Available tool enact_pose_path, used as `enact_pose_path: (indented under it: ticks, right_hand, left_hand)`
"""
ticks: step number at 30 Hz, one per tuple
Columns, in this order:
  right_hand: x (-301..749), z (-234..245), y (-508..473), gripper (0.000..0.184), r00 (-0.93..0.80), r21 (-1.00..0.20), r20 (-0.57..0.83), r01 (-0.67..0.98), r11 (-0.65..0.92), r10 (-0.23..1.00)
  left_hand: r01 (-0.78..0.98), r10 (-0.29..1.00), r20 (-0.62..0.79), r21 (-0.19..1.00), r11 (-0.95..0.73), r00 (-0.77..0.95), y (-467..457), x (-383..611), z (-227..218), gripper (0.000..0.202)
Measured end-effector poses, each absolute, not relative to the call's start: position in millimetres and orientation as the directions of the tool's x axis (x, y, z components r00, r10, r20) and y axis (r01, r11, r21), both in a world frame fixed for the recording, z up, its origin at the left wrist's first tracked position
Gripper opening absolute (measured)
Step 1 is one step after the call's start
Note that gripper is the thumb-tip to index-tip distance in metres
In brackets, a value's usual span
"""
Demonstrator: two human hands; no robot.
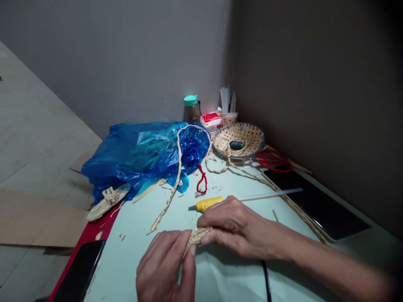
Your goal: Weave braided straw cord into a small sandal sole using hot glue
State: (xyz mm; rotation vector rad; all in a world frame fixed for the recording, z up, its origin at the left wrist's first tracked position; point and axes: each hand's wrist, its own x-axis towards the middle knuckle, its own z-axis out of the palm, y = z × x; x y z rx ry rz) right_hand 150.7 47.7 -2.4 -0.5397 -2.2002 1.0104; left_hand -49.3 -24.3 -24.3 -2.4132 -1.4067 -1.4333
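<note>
My left hand (165,266) and my right hand (234,226) meet near the front of the pale table (141,235). Both pinch a short piece of braided straw (198,235) between thumbs and fingers. A long straw braid (178,167) runs from the table up over a blue plastic bag (141,153) and loops back down toward a small woven basket (239,138). Just beyond my right hand lies a yellow-handled tool (208,204) with a long metal shaft.
Red-handled scissors (272,160) lie beside the basket. A red yarn loop (202,181) lies mid-table. Dark phones rest at the right (317,203) and front left (80,270). A bottle (192,108), a red box (211,121) and a cup (229,117) stand in the corner.
</note>
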Motion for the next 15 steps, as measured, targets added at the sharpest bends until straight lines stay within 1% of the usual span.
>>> enact_pose_path:
  ticks: [3, 4, 6, 8, 9, 10, 13, 15]
  right_hand:
    - [150.3, -3.4, 48.7, 0.031, -0.689, -0.793, 0.327, 0.172, 0.584, 0.646]
    - [150.4, -2.5, 48.1, 0.031, -0.683, -0.798, 0.309, 0.193, 0.571, 0.662]
    - [151.0, 0.2, 46.0, 0.039, -0.672, -0.807, 0.276, 0.227, 0.546, 0.688]
    - [152.2, 2.8, 44.0, 0.046, -0.66, -0.813, 0.253, 0.251, 0.525, 0.707]
    - [152.8, 3.8, 43.4, 0.047, -0.65, -0.816, 0.246, 0.261, 0.516, 0.719]
    - [153.2, 4.8, 43.2, 0.045, -0.641, -0.82, 0.242, 0.267, 0.507, 0.729]
    - [152.7, 7.6, 43.8, 0.032, -0.632, -0.843, 0.239, 0.242, 0.481, 0.737]
    - [150.9, 9.2, 44.4, 0.029, -0.645, -0.867, 0.234, 0.2, 0.456, 0.727]
  left_hand:
    - [0.726, 0.707, 0.693, 0.414, -0.549, 0.139, -23.4, -45.3, -24.0, 0.028]
    - [0.728, 0.699, 0.704, 0.411, -0.548, 0.129, -22.9, -44.0, -23.6, 0.029]
    - [0.722, 0.679, 0.727, 0.417, -0.552, 0.098, -21.7, -41.4, -23.4, 0.031]
    - [0.712, 0.679, 0.732, 0.447, -0.541, 0.056, -20.6, -38.9, -24.3, 0.031]
    - [0.705, 0.683, 0.73, 0.466, -0.535, 0.035, -20.3, -37.8, -25.1, 0.03]
    - [0.697, 0.688, 0.726, 0.484, -0.529, 0.018, -20.1, -36.7, -26.0, 0.029]
    - [0.687, 0.703, 0.711, 0.517, -0.511, -0.012, -21.0, -34.5, -27.7, 0.026]
    - [0.679, 0.737, 0.675, 0.557, -0.479, -0.034, -22.2, -34.0, -27.0, 0.023]
